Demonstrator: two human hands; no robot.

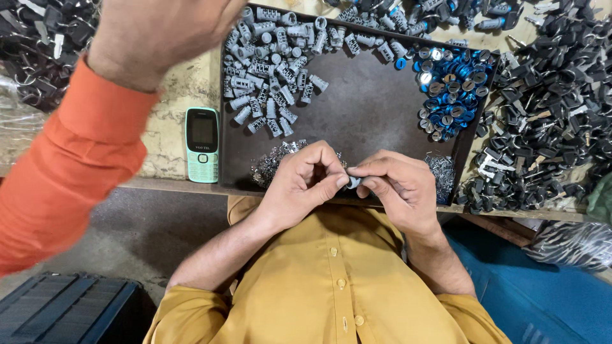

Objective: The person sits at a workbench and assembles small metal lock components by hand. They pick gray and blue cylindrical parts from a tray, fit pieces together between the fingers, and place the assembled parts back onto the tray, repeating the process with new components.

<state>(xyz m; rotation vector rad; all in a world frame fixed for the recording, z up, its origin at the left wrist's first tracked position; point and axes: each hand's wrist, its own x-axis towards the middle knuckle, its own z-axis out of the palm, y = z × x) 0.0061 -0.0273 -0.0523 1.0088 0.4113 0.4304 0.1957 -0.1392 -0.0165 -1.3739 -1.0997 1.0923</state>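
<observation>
A: Head view, hands first. What do you read?

B: I see my left hand and right hand meeting over the near edge of the tray. Both sets of fingertips are pinched together on one small grey part, held just above my shirt.

A: Handling?

B: I judge it light, rigid and metallic, probably smooth, so it could slip. Best held by its sides between thumb and forefinger, as now.

A: Surroundings?

B: Grey cylinders heaped at the tray's far left, blue caps at its far right, small silver pieces just beyond my left hand. A phone lies left of the tray. Black keys are piled at right. Another person's orange sleeve crosses the upper left.
</observation>
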